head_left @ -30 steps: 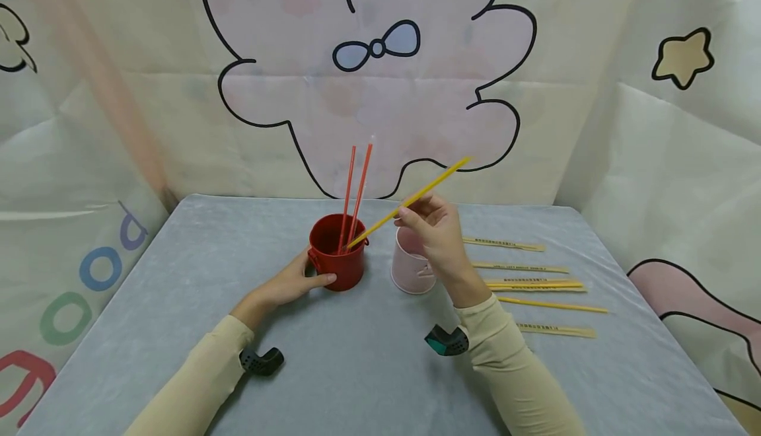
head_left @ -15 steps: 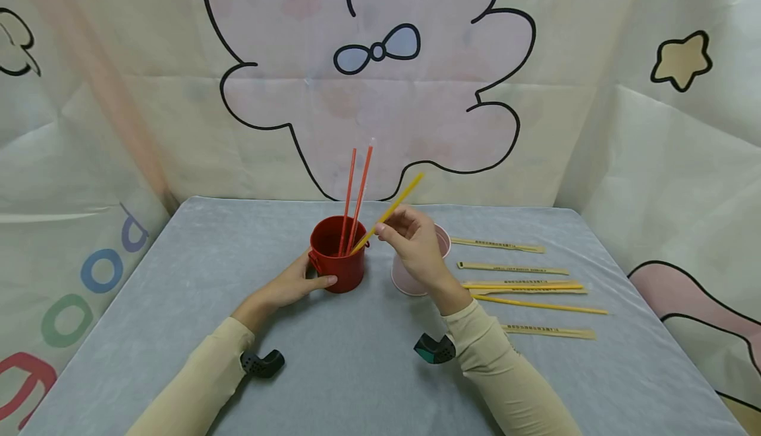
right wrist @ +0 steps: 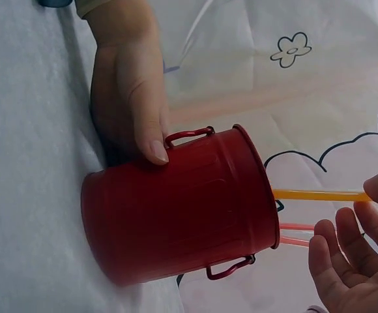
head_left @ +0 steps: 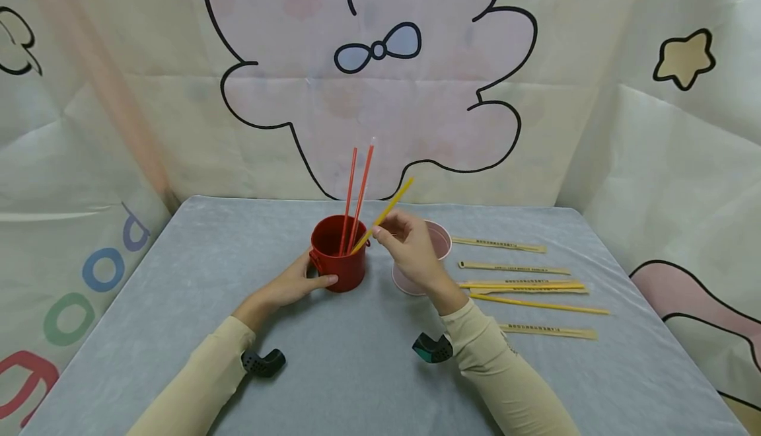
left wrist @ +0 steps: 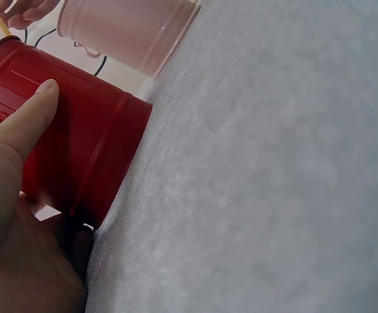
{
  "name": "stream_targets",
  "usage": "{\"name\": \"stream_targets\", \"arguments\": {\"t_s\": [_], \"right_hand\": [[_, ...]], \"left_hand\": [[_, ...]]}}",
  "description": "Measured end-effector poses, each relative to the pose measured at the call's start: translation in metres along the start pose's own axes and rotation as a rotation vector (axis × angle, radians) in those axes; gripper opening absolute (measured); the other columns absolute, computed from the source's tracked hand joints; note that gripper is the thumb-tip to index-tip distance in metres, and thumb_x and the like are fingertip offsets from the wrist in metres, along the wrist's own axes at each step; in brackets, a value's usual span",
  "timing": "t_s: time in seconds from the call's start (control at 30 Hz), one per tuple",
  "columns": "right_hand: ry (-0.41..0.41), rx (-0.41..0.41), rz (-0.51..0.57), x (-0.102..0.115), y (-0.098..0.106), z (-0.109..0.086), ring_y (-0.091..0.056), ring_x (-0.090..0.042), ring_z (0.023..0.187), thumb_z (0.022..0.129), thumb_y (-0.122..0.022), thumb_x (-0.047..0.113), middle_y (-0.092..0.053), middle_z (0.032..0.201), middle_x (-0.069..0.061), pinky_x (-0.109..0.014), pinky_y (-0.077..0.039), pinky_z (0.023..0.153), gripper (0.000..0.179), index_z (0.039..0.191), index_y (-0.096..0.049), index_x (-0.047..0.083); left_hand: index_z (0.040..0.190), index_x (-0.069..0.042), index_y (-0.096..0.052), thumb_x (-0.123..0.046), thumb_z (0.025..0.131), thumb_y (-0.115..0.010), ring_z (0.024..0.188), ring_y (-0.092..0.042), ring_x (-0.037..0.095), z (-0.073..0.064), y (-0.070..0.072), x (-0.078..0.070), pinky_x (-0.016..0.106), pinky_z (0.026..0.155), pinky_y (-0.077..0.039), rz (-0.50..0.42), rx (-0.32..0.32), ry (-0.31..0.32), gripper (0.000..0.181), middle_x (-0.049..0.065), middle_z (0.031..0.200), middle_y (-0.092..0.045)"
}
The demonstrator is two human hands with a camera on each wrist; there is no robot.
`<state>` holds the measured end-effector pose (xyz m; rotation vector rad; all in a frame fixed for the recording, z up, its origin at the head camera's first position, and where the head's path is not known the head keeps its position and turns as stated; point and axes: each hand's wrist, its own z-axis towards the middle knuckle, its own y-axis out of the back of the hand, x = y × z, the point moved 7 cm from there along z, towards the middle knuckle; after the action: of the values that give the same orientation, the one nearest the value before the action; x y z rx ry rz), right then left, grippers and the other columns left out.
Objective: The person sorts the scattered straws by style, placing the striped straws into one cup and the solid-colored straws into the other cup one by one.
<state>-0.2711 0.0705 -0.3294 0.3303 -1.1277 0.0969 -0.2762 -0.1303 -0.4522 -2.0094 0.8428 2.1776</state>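
A small red metal bucket [head_left: 345,273] with side handles stands on the table, two red straws [head_left: 360,198] leaning up out of it. My left hand [head_left: 291,283] grips its lower left side, thumb across the front in the left wrist view. Above the bucket's right rim, my right hand [head_left: 410,244] pinches a yellow straw [head_left: 394,202] between thumb and forefinger. The straw's lower end is inside the bucket, and it tilts up to the right. Behind the right hand stands a pink bucket [head_left: 441,240], partly covered by that hand.
On the right of the grey-blue cloth [head_left: 357,370] lie several paper-wrapped straws [head_left: 514,269] and loose yellow straws [head_left: 547,305], roughly side by side. A printed fabric backdrop [head_left: 416,106] rises behind the table's far edge.
My right hand has moved left and slightly down, bringing the yellow straw steeper and deeper into the red bucket. More of the pink bucket shows now. The left hand stays in place.
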Motion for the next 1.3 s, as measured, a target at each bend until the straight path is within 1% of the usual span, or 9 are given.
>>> {"name": "stream_targets", "arguments": {"t_s": [0.13, 0.17, 0.23, 0.37, 0.47, 0.7, 0.93, 1.13, 1.3], "right_hand": [[-0.02, 0.005, -0.029, -0.003, 0.0, 0.001, -0.064, -0.03, 0.091, 0.094, -0.06, 0.009, -0.066, 0.099, -0.023, -0.024, -0.055, 0.079, 0.016, 0.102, -0.063, -0.004], [-0.022, 0.005, -0.042, -0.003, 0.0, 0.001, -0.064, -0.028, 0.091, 0.095, -0.06, 0.01, -0.067, 0.099, -0.022, -0.024, -0.055, 0.079, 0.016, 0.102, -0.063, -0.004], [-0.028, 0.004, -0.051, -0.003, 0.001, 0.001, -0.064, -0.032, 0.092, 0.095, -0.06, 0.011, -0.067, 0.099, -0.021, -0.024, -0.055, 0.079, 0.015, 0.101, -0.064, -0.002], [-0.045, 0.005, -0.065, -0.004, 0.002, 0.002, -0.064, -0.021, 0.091, 0.095, -0.06, 0.012, -0.067, 0.102, -0.022, -0.024, -0.054, 0.079, 0.016, 0.103, -0.065, -0.001], [-0.062, 0.006, -0.072, -0.004, 0.003, 0.002, -0.064, -0.018, 0.093, 0.095, -0.06, 0.012, -0.067, 0.107, -0.022, -0.024, -0.054, 0.082, 0.02, 0.109, -0.066, -0.001], [-0.105, 0.014, -0.112, -0.002, 0.01, 0.005, -0.062, -0.026, 0.109, 0.096, -0.058, 0.016, -0.066, 0.12, -0.015, -0.036, -0.052, 0.093, 0.027, 0.121, -0.063, 0.005], [-0.121, 0.035, -0.147, 0.001, 0.026, 0.006, -0.061, -0.026, 0.112, 0.097, -0.057, 0.017, -0.063, 0.122, -0.015, -0.043, -0.05, 0.097, 0.03, 0.125, -0.06, 0.007], [-0.121, 0.051, -0.19, 0.005, 0.044, -0.001, -0.061, -0.025, 0.113, 0.097, -0.056, 0.018, -0.064, 0.122, -0.013, -0.042, -0.048, 0.099, 0.028, 0.121, -0.061, 0.005], [-0.114, 0.076, -0.234, 0.008, 0.058, -0.01, -0.059, -0.02, 0.115, 0.097, -0.056, 0.018, -0.063, 0.123, -0.013, -0.031, -0.048, 0.098, 0.03, 0.124, -0.06, 0.006]], "left_hand": [[0.15, -0.025, -0.024, -0.032, 0.089, -0.069, 0.141, -0.029, 0.029, 0.001, 0.0, 0.001, 0.062, 0.116, -0.022, 0.003, -0.004, 0.012, 0.076, 0.001, 0.152, -0.036], [0.15, -0.025, -0.024, -0.031, 0.089, -0.069, 0.142, -0.029, 0.029, 0.001, 0.0, 0.001, 0.062, 0.116, -0.022, 0.001, -0.004, 0.012, 0.077, 0.002, 0.152, -0.036], [0.15, -0.025, -0.024, -0.031, 0.089, -0.069, 0.142, -0.029, 0.029, 0.001, 0.0, 0.0, 0.062, 0.116, -0.022, 0.001, -0.005, 0.015, 0.077, 0.002, 0.152, -0.036], [0.151, -0.024, -0.023, -0.031, 0.088, -0.069, 0.142, -0.029, 0.029, 0.001, 0.0, -0.001, 0.062, 0.116, -0.022, 0.0, -0.005, 0.018, 0.078, 0.002, 0.153, -0.035], [0.15, -0.025, -0.023, -0.032, 0.088, -0.069, 0.142, -0.029, 0.028, 0.001, 0.0, -0.001, 0.062, 0.116, -0.022, 0.003, -0.004, 0.019, 0.078, 0.002, 0.153, -0.036], [0.15, -0.023, -0.023, -0.03, 0.089, -0.07, 0.141, -0.03, 0.029, -0.001, 0.002, -0.001, 0.061, 0.115, -0.023, 0.006, -0.007, 0.007, 0.077, 0.004, 0.152, -0.036], [0.15, -0.024, -0.023, -0.03, 0.088, -0.07, 0.139, -0.03, 0.029, 0.0, 0.003, -0.002, 0.06, 0.115, -0.024, 0.004, 0.0, 0.007, 0.077, 0.003, 0.151, -0.036], [0.15, -0.023, -0.024, -0.031, 0.088, -0.07, 0.14, -0.031, 0.028, 0.002, 0.002, 0.001, 0.059, 0.115, -0.024, 0.015, 0.005, 0.012, 0.077, 0.003, 0.151, -0.037], [0.15, -0.022, -0.024, -0.032, 0.089, -0.07, 0.142, -0.029, 0.029, 0.001, 0.003, 0.001, 0.06, 0.117, -0.021, 0.008, 0.005, 0.017, 0.077, 0.003, 0.152, -0.036]]}}
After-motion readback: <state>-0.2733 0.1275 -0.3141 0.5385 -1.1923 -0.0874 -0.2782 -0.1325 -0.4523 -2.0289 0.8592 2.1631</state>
